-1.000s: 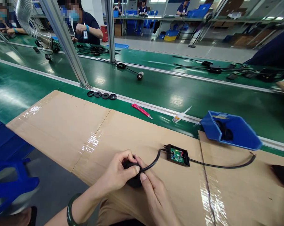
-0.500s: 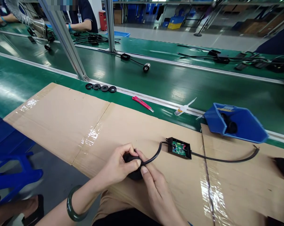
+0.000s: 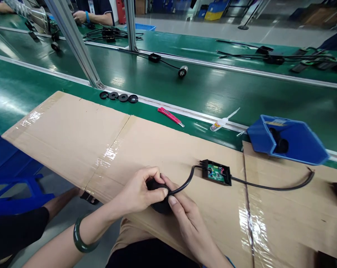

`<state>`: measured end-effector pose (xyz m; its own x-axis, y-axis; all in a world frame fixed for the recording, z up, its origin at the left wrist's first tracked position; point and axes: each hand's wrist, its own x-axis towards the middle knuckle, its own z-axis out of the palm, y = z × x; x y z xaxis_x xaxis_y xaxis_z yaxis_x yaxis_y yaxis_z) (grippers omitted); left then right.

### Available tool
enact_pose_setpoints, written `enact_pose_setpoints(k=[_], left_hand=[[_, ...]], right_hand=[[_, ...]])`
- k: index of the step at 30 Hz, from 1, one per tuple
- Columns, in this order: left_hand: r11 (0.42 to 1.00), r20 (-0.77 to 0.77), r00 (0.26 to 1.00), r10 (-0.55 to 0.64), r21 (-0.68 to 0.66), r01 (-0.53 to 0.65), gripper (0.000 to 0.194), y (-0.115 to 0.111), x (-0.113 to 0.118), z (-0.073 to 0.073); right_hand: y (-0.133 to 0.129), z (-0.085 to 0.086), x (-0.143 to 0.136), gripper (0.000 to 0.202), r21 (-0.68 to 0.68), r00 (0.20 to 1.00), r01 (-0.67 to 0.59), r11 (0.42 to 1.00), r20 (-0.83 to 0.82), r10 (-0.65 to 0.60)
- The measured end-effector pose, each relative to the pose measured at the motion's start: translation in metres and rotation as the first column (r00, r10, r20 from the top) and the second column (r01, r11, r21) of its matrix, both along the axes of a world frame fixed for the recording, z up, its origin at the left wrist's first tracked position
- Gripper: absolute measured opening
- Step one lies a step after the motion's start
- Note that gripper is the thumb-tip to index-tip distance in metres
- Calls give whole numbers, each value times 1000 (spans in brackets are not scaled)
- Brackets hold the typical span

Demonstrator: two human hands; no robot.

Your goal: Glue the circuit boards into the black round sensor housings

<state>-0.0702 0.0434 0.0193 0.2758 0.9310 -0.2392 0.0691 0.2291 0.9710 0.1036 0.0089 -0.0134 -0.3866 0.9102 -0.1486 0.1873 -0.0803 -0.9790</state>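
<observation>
Blk round part [image 3: 162,207] was held at the cardboard [image 3: 146,138]'s near edge, clamped by fingers [image 3: 158,195] of L hand [image 3: 139,190] & R hand [image 3: 188,220], right by the cable [image 3: 188,180]. Prob. light, fairly stiff, maybe slick; best gripped at its rim. Cable was judged bendy but springy; PCB [image 3: 215,171] in open box [image 3: 217,181] fragile, so box best lifted by its walls.
</observation>
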Motion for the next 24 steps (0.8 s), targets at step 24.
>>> enact_pose_setpoints(k=[24], left_hand=[[447, -614, 508, 604, 788, 422, 40, -60, 10, -14]], right_hand=[[3, -1, 1, 46, -30, 1000, 13, 999, 21, -13]])
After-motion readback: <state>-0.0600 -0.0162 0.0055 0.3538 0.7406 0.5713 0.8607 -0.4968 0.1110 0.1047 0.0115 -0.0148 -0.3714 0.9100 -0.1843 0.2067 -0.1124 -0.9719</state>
